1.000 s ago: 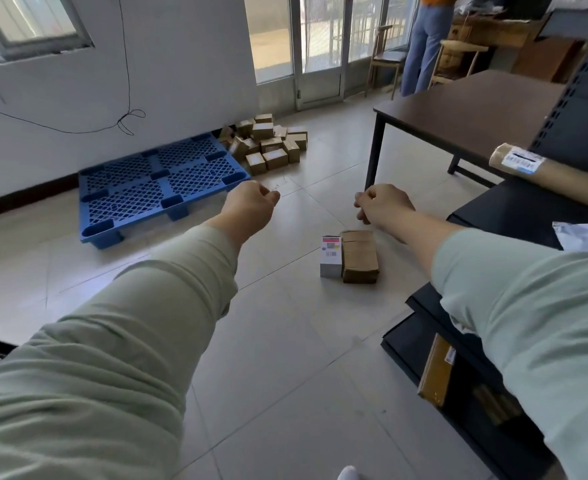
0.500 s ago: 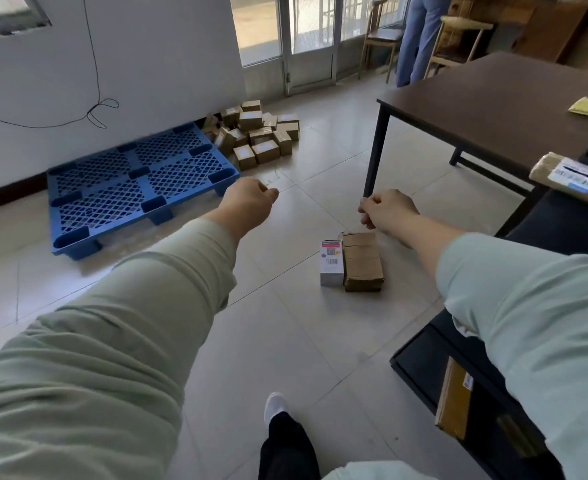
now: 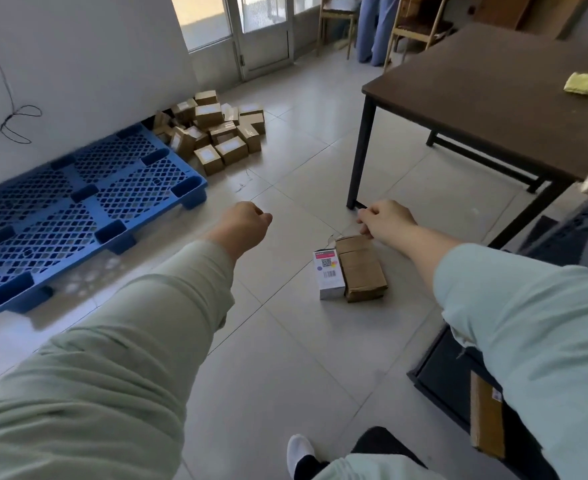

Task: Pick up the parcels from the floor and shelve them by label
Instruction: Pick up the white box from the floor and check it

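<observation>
Change since earlier: both hands are being carried lower and nearer the two floor parcels; the brown parcel's far end, clear of the right hand a second ago, is now being overlapped by it.
Brown parcel [image 3: 361, 268]: is being left lying flat on the tiled floor [image 3: 278, 358], lengthwise away from the camera.
White parcel [image 3: 330, 273]: is lying touching the brown parcel's left side, a pink band, a code square and a barcode being shown on top.
Right hand [image 3: 386, 218]: is being held over the brown parcel's far end, fingers curled in, nothing seen in its grip; contact cannot be told.
Left hand [image 3: 244, 226]: is being held as a loose fist above bare floor, well left of the parcels, holding nothing.
Table [image 3: 493, 98]: its near leg is standing just beyond the right hand.
Pile of boxes [image 3: 216, 133]: is lying by the wall, beside the blue pallet [image 3: 78, 209].
Shelf [image 3: 458, 375]: is being glimpsed low right, a brown packet [image 3: 486, 420] standing in it.
</observation>
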